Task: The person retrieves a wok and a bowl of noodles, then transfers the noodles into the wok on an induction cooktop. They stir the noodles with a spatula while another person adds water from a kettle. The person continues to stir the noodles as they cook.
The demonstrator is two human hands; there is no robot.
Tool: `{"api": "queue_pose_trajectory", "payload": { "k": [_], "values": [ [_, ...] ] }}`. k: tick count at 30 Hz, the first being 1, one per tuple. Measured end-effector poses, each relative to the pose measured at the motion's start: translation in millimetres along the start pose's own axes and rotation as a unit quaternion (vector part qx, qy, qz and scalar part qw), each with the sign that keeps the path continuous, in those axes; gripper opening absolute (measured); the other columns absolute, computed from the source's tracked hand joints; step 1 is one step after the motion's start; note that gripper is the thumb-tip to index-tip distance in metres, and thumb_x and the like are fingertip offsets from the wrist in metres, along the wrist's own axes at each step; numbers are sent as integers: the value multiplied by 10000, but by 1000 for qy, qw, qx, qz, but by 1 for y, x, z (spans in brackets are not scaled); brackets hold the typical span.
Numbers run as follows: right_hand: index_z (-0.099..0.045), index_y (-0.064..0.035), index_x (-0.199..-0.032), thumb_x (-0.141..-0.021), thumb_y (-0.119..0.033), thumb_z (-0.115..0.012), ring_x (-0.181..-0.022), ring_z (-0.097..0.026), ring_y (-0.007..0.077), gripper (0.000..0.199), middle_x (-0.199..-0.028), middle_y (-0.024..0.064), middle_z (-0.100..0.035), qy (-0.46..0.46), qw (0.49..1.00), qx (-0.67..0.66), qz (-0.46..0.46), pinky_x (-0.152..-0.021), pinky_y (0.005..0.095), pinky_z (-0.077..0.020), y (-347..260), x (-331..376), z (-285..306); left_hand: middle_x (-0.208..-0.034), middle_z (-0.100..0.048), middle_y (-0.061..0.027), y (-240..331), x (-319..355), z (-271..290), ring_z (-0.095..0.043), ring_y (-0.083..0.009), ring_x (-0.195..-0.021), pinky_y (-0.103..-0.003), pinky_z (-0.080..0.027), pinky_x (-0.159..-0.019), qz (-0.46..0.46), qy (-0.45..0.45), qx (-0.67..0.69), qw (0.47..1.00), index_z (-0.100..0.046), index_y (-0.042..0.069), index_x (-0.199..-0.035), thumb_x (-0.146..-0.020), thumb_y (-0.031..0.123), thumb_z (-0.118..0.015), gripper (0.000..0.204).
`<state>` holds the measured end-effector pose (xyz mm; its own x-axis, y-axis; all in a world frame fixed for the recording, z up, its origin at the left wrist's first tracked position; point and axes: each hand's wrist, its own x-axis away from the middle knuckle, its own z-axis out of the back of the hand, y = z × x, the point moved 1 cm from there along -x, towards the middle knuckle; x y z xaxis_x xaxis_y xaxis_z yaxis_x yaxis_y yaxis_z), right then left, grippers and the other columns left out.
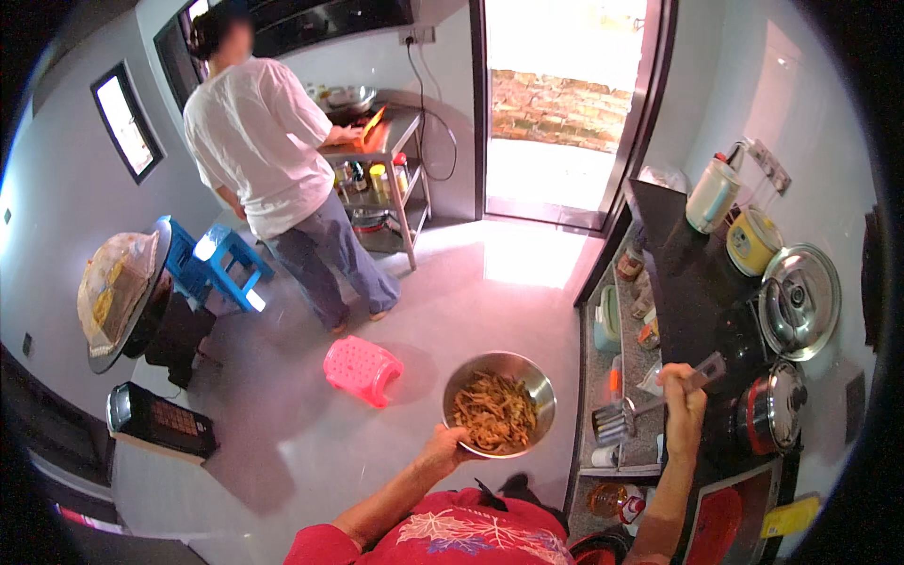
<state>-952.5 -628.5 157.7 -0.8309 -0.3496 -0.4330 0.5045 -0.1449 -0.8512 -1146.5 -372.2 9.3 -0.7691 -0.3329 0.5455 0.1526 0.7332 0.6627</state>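
My left hand [450,446] grips the near left rim of a stainless steel bowl [543,391] held out in front of my body. Inside lies a heap of brownish, strip-like food [494,411]; its exact kind is unclear. Over by the counter at the right, my right hand [685,410] is closed around the handle of a slotted metal spatula [615,421]. The spatula's slotted head points left, toward the bowl but apart from it. A lidded pot [772,407] stands on the counter to the right of that hand.
A black counter [687,273] with shelves beneath runs along the right, bearing a large metal lid [800,301] and a yellow pot [753,241]. A pink stool [363,370] and blue stools [229,259] stand on the floor. Another person [268,151] is at a metal stand [405,202].
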Motion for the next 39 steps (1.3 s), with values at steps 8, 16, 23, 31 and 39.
{"api": "queue_pose_trajectory", "payload": {
  "k": [8, 16, 23, 31, 39],
  "values": [
    [-588, -40, -934, -896, -49, -516, -559, -473, 39, 82, -695, 15, -591, -164, 979, -45, -116, -496, 197, -373, 62, -115, -80, -1075, -596, -253, 65, -83, 22, -653, -380, -900, -514, -588, -723, -87, 51, 140, 985, -463, -164, -1141, -728, -75, -426, 423],
    [-554, -47, -863, -922, -159, -551, -495, -467, 74, 126, -732, 101, -622, -65, 948, -253, -180, -460, 201, -392, 113, -264, -136, -1085, -588, -243, 143, -170, -1, -653, -380, -902, -512, -589, -727, -145, 132, 179, 964, -443, -156, -1159, -717, -63, -423, 453],
    [-540, 0, -843, -854, -142, -560, -607, -537, 197, 144, -909, 194, -581, -166, 889, -421, -66, -531, 290, -485, 116, -355, -232, -1227, -534, -233, 206, -242, 23, -602, -379, -1049, -514, -574, -796, -133, 164, 188, 959, -366, -70, -1303, -715, -86, -395, 589],
    [-650, 1, -787, -774, -70, -596, -868, -553, 190, 90, -991, 151, -567, -284, 931, -216, 71, -772, 298, -437, 93, -417, -369, -1211, -542, -199, 339, -338, 58, -599, -362, -1053, -508, -565, -821, -111, 149, 183, 965, -386, -46, -1291, -709, -100, -414, 585],
    [-635, -6, -860, -799, 31, -585, -812, -583, 162, 88, -993, 123, -548, -280, 949, -117, 93, -728, 268, -474, 94, -493, -457, -1198, -548, -201, 456, -441, 76, -621, -332, -1013, -463, -581, -788, -123, 114, 141, 976, -401, -64, -1269, -723, -82, -409, 546]
  ]
}}
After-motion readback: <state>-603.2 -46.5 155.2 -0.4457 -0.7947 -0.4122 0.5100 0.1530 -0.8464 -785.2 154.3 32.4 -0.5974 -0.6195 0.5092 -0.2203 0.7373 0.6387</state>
